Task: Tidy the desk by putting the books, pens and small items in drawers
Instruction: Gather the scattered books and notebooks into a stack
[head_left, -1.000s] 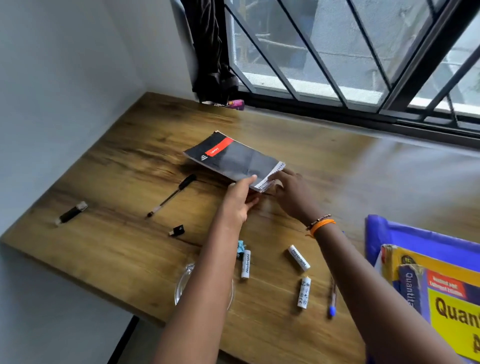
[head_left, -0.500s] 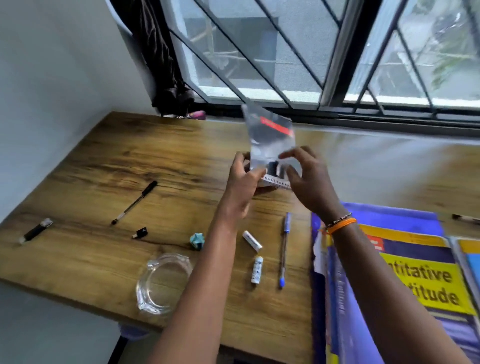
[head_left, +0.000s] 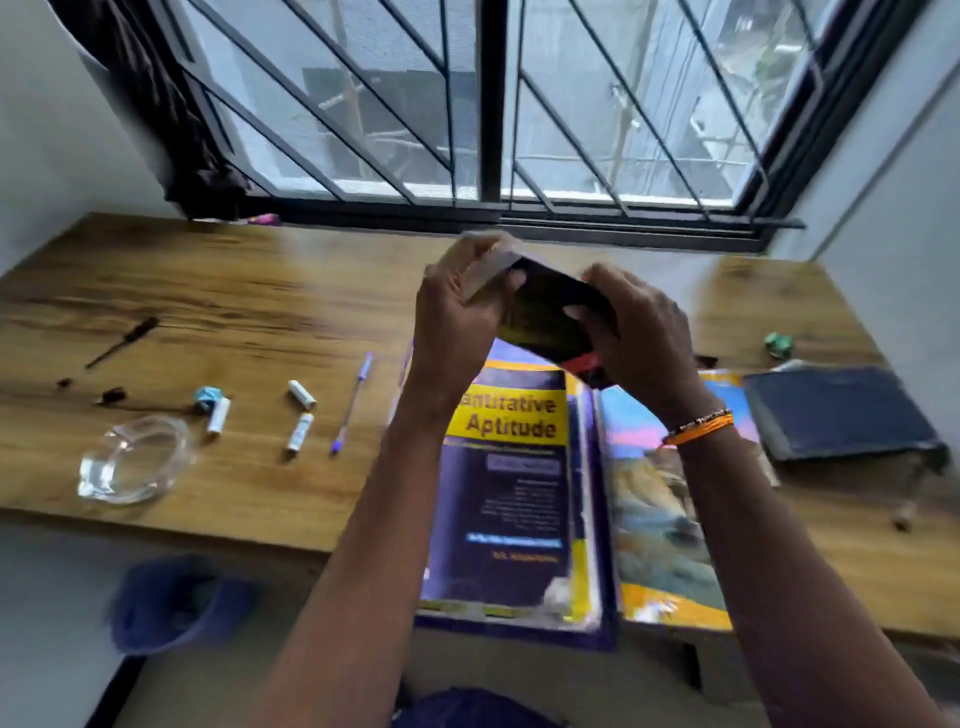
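Note:
Both hands hold a small black notebook (head_left: 545, 317) with a red label in the air above the wooden desk (head_left: 260, 291). My left hand (head_left: 457, 322) grips its left, pale-edged end and my right hand (head_left: 639, 338) grips its right end. Under the hands lies a purple and yellow "Aptitude" book (head_left: 509, 493), with a colourful book (head_left: 660, 514) beside it and a dark blue notebook (head_left: 836, 410) further right. To the left lie a blue pen (head_left: 350, 402), a black pen (head_left: 122, 343) and white markers (head_left: 301, 394).
A clear glass dish (head_left: 132, 460) sits near the desk's front left edge. A small teal object (head_left: 779, 344) lies at the far right, another (head_left: 207, 397) by the markers. A barred window runs along the back. A blue stool (head_left: 171, 603) stands below the desk.
The black notebook was lifted off the desk and carried right, over the stacked books. It has turned from upright to lying across between both hands. The view swung right.

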